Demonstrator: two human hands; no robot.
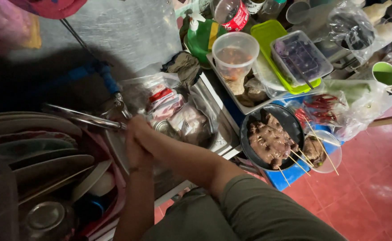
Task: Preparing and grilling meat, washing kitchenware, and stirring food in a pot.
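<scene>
Tap point(86, 118) just left of hands point(138, 138), hands pressed together over sink point(213, 134)

Sink packets: clear plastic packets point(171, 109) with red and white labels are lying in the steel sink, just right of the tap.
Bottle label: a red label point(239, 17) is wrapping a clear bottle at the top.
Chilli bag: a clear bag point(334, 105) is holding red chillies at right.
</scene>
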